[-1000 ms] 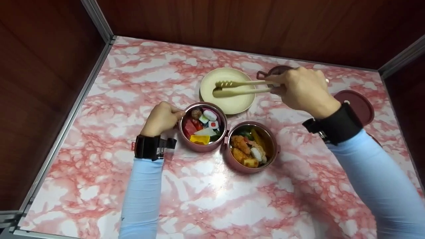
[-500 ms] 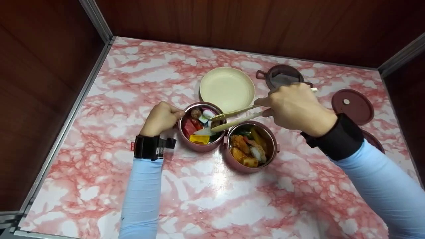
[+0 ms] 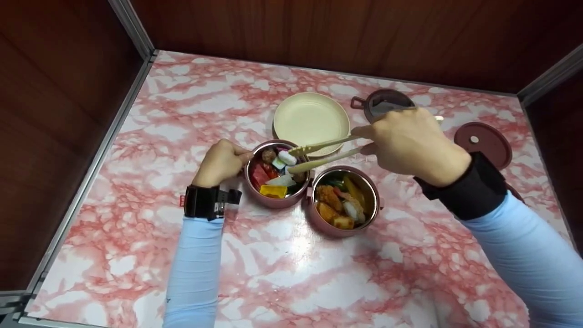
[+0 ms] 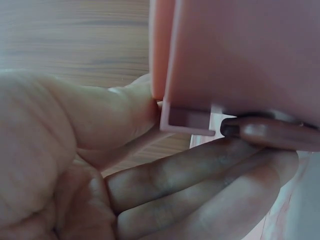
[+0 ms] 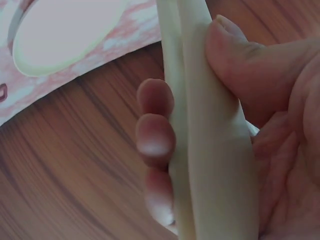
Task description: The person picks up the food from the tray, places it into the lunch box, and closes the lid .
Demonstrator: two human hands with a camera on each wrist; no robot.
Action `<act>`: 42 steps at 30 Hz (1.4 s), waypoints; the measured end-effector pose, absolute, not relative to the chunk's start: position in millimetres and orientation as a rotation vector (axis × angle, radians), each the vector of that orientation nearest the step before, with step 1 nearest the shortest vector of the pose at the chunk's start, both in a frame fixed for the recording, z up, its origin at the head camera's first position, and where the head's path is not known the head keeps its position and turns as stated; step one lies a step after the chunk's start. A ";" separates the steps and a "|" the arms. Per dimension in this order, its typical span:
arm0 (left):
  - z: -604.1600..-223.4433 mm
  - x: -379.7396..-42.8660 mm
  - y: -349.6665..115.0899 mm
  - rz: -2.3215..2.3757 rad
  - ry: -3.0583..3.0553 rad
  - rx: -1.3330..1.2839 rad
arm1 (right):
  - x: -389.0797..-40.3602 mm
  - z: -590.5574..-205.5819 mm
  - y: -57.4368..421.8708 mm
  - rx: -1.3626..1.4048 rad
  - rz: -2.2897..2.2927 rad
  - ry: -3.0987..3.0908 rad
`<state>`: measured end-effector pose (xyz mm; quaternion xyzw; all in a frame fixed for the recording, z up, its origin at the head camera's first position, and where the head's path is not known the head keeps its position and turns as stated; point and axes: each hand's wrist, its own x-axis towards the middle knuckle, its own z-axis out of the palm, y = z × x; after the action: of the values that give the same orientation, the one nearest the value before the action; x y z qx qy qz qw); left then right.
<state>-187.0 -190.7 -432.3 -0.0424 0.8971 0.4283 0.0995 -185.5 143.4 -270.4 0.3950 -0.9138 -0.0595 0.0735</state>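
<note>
My left hand [image 3: 222,162] holds the near-left side of a round pink lunch box tier [image 3: 273,202], thumb at its rim. In the left wrist view the fingers lie along the pink wall [image 4: 250,55], by a clasp. This tier holds a brown ball [image 3: 268,156], a white piece [image 3: 287,158], a yellow piece [image 3: 273,191] and other toy-like food. My right hand [image 3: 412,139] grips cream tongs [image 3: 325,159]. Their tips stand spread over the tier's right side, above another brown piece [image 3: 299,176]. The right wrist view shows fingers and thumb wrapped round the tongs' handles [image 5: 215,150].
A second pink tier [image 3: 341,231] with fried-looking food stands right of the first. Behind them lies a bare cream plate [image 3: 312,118]. A dark handled lid [image 3: 387,105] and a round maroon lid [image 3: 485,143] lie at the right. Dark wood panels [image 3: 319,36] enclose the table.
The tongs have moved from over the plate to the left tier, and their tips have spread. A brown piece now lies inside that tier's right side. My left hand has stayed put.
</note>
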 end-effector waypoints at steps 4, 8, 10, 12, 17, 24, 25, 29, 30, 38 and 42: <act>-432.4 -187.1 -190.8 1.255 2.676 -0.114 | -189.7 -266.2 153.1 1.078 -0.096 -2.792; -432.5 -187.1 -190.9 1.265 2.666 -0.120 | -197.7 -268.5 165.8 0.967 0.018 -2.801; -432.4 -187.4 -191.0 1.267 2.661 -0.121 | -202.8 -272.5 172.5 0.909 0.076 -2.793; -432.2 -188.0 -190.8 1.269 2.658 -0.123 | -208.4 -278.4 179.4 0.850 0.134 -2.780; -432.1 -188.2 -191.2 1.259 2.645 -0.139 | -222.1 -302.6 194.8 0.707 0.307 -2.752; -431.5 -187.9 -191.1 1.254 2.652 -0.138 | -243.4 -364.3 207.4 0.643 0.568 -2.672; -431.6 -187.9 -190.9 1.255 2.653 -0.138 | -245.6 -373.1 209.0 0.638 0.595 -2.671; -432.3 -188.0 -190.4 1.254 2.657 -0.132 | -250.8 -401.3 215.4 0.600 0.658 -2.694; -432.5 -188.0 -190.4 1.252 2.661 -0.124 | -251.8 -406.6 216.7 0.590 0.677 -2.707; -431.9 -187.4 -190.1 1.265 2.647 -0.132 | -257.8 -431.9 220.2 0.542 0.762 -2.822; -431.5 -187.8 -190.3 1.264 2.626 -0.164 | -261.7 -439.9 219.9 0.555 0.767 -2.830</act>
<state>-187.8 -190.3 -431.5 -0.0558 0.8941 0.4303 0.1109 -261.7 219.9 -439.9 0.1855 -0.9454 0.2561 0.0786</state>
